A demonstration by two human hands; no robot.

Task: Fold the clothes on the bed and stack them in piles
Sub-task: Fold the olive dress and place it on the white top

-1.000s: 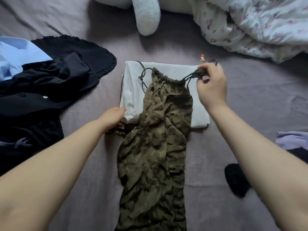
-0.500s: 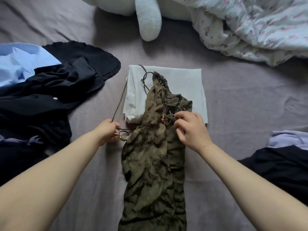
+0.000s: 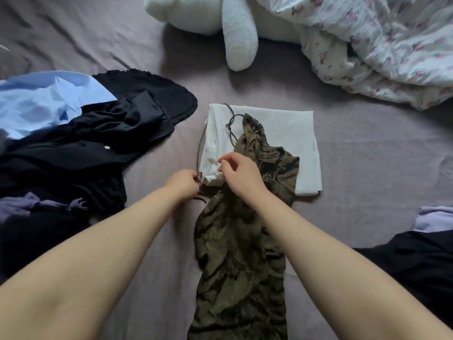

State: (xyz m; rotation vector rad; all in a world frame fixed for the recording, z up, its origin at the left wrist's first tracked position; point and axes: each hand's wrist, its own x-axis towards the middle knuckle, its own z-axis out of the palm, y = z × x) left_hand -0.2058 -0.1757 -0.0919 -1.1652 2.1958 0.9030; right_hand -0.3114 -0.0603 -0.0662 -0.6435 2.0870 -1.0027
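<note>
The olive dress (image 3: 241, 241) lies lengthwise on the bed sheet (image 3: 367, 168), its top over the folded white cloth (image 3: 294, 133). The left hand (image 3: 183, 184) pinches the thin cord (image 3: 199, 153). The right hand (image 3: 241, 174) has curled fingers on the dress; its grasp cannot be told.

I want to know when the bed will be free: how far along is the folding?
Early. Done: one white garment lies folded flat mid-bed. In hand: the olive patterned garment lies long and unfolded across it; the left hand pinches its cord, and the right hand rests on its top. Left: the black and light-blue heap at left and dark clothes at right, all unfolded.
</note>
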